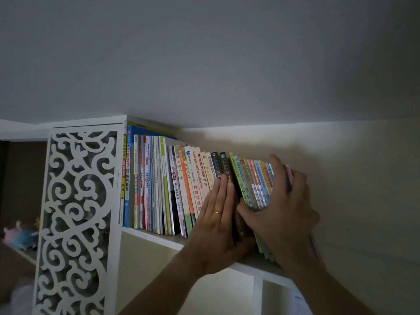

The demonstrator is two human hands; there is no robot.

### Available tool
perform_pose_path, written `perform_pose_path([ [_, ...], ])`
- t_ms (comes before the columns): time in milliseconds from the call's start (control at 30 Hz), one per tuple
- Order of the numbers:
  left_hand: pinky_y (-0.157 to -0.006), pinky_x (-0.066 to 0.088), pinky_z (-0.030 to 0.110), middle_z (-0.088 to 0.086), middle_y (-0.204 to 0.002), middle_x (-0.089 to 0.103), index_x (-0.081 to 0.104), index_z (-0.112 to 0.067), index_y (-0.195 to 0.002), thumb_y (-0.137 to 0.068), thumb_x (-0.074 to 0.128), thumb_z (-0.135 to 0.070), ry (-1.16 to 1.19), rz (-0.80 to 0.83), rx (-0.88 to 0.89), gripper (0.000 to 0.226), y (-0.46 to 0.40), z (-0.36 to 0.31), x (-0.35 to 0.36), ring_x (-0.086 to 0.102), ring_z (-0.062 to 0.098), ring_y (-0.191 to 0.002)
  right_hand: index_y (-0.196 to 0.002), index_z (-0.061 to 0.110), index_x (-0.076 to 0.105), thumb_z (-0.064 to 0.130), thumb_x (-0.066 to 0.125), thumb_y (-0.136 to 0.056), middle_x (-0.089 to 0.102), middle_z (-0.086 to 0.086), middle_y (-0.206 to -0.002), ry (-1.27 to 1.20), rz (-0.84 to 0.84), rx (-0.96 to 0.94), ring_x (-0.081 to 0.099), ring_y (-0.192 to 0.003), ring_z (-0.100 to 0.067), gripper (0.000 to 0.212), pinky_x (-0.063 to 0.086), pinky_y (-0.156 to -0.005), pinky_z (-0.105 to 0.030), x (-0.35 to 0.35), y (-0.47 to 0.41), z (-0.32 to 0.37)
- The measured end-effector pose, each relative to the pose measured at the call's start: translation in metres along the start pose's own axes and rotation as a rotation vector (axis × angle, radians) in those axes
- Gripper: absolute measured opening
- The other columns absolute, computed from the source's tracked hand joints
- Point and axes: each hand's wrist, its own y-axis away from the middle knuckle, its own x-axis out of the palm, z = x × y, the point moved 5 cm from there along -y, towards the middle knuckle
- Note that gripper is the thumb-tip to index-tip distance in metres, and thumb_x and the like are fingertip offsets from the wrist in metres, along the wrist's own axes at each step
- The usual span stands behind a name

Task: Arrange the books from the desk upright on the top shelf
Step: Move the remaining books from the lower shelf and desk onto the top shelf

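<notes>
Squaring up thin books (256, 185) on top shelf (159, 238): left hand (218, 214) flat against spines, right hand (281, 208) clasping the bundle (leaning). Next, probably: push upright.

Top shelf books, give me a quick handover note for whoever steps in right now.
Left hand: flat, fingers straight, pressing the spines mid-row.
Right hand: gripping a bundle of thin colourful books at the row's right end.
Done: a long row of books stands on the top shelf, left end against the white fretwork panel.
Left: the bundle leans left; straighten it. The desk is out of view.
</notes>
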Motion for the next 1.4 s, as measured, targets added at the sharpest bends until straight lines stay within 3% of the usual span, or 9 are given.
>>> perform_pose_path([
  [133, -0.125, 0.0, 0.046, 0.008, -0.172, -0.012, 0.001, -0.007, -0.163, -0.08, 0.048, -0.091, -0.14, 0.0, 0.052, 0.127, -0.005, 0.017, -0.001, -0.011, 0.022, -0.159, -0.153, 0.028, 0.035, 0.065, 0.083, -0.061, 0.046, -0.011, -0.131, -0.052, 0.0, 0.144, 0.055, -0.109, -0.03, 0.111, 0.033, -0.07, -0.033, 0.023, -0.015, -0.002],
  [233, -0.126, 0.002, 0.048, 0.006, -0.172, -0.011, 0.001, -0.008, -0.164, -0.078, 0.048, -0.092, -0.096, -0.006, 0.033, 0.128, -0.007, 0.021, 0.004, -0.01, 0.02, -0.159, -0.154, 0.028, 0.035, 0.072, 0.077, -0.065, 0.049, -0.012, -0.131, -0.015, -0.047, 0.147, 0.057, -0.108, -0.031, 0.107, 0.033, -0.069, -0.032, 0.031, -0.018, -0.002],
  [367, -0.127, 0.002, 0.045, 0.006, -0.172, -0.013, -0.003, -0.008, -0.163, -0.078, 0.051, -0.091, -0.056, -0.01, 0.037, 0.13, -0.003, 0.021, 0.002, -0.011, 0.02, -0.159, -0.155, 0.024, 0.035, 0.08, 0.048, -0.084, 0.055, -0.01, -0.127, 0.01, -0.089, 0.12, 0.059, -0.103, -0.028, 0.092, 0.032, -0.07, -0.03, 0.031, -0.008, 0.004],
  [567, -0.128, 0.005, 0.047, 0.01, -0.172, -0.01, 0.001, -0.006, -0.163, -0.078, 0.046, -0.093, -0.076, -0.006, 0.04, 0.131, -0.002, 0.02, 0.004, -0.009, 0.022, -0.159, -0.151, 0.004, 0.032, 0.071, 0.052, -0.088, 0.055, -0.018, -0.123, 0.034, -0.01, 0.114, 0.059, -0.099, -0.031, 0.095, 0.044, -0.068, -0.033, 0.035, -0.001, 0.003],
  [667, -0.128, 0.008, 0.049, 0.011, -0.172, -0.006, 0.005, -0.006, -0.163, -0.08, 0.043, -0.092, -0.089, -0.015, 0.037, 0.125, 0.0, 0.019, 0.004, -0.008, 0.023, -0.159, -0.157, 0.0, 0.021, 0.072, 0.041, -0.092, 0.049, -0.021, -0.13, 0.1, 0.009, 0.096, 0.054, -0.107, -0.031, 0.099, 0.05, -0.078, -0.04, 0.035, 0.005, 0.005],
  [800, -0.128, 0.014, 0.051, 0.011, -0.172, -0.002, 0.01, -0.008, -0.163, -0.088, 0.037, -0.088, -0.1, -0.014, 0.023, 0.113, 0.005, 0.017, 0.002, -0.005, 0.024, -0.159, -0.162, 0.005, 0.007, 0.073, 0.034, -0.094, 0.039, -0.026, -0.146, 0.186, 0.047, 0.045, 0.05, -0.121, -0.038, 0.1, 0.05, -0.095, -0.05, 0.032, 0.019, 0.003],
  [1000, -0.126, 0.018, 0.056, 0.011, -0.172, -0.007, 0.005, -0.014, -0.164, -0.103, 0.029, -0.068, -0.132, 0.083, 0.009, 0.085, 0.032, 0.012, -0.002, -0.009, 0.029, -0.159, -0.164, 0.021, 0.004, 0.072, 0.038, -0.091, 0.019, -0.03, -0.162, 0.236, 0.192, 0.05, 0.034, -0.14, -0.054, 0.096, 0.04, -0.109, -0.064, 0.02, 0.055, -0.005],
  [1200, -0.125, 0.023, 0.054, 0.007, -0.172, 0.011, 0.023, -0.019, -0.163, -0.106, 0.049, -0.047, 0.093, 0.071, -0.051, 0.069, 0.133, 0.012, -0.009, 0.008, 0.024, -0.159, -0.157, 0.012, 0.037, 0.057, 0.051, -0.095, 0.021, -0.024, -0.166, 0.223, 0.202, -0.139, 0.018, -0.154, -0.042, 0.078, 0.024, -0.121, -0.058, -0.004, 0.14, -0.001],
  [1400, -0.108, 0.042, 0.043, 0.014, -0.152, 0.04, 0.052, -0.016, -0.146, -0.102, 0.063, -0.028, 0.183, 0.103, -0.343, 0.048, 0.268, 0.021, 0.008, 0.04, 0.03, -0.136, -0.153, 0.004, 0.041, 0.038, 0.056, -0.101, 0.017, -0.02, -0.168, 0.023, 0.4, -0.205, 0.01, -0.157, -0.037, 0.064, 0.018, -0.126, -0.052, 0.009, 0.27, 0.011],
])
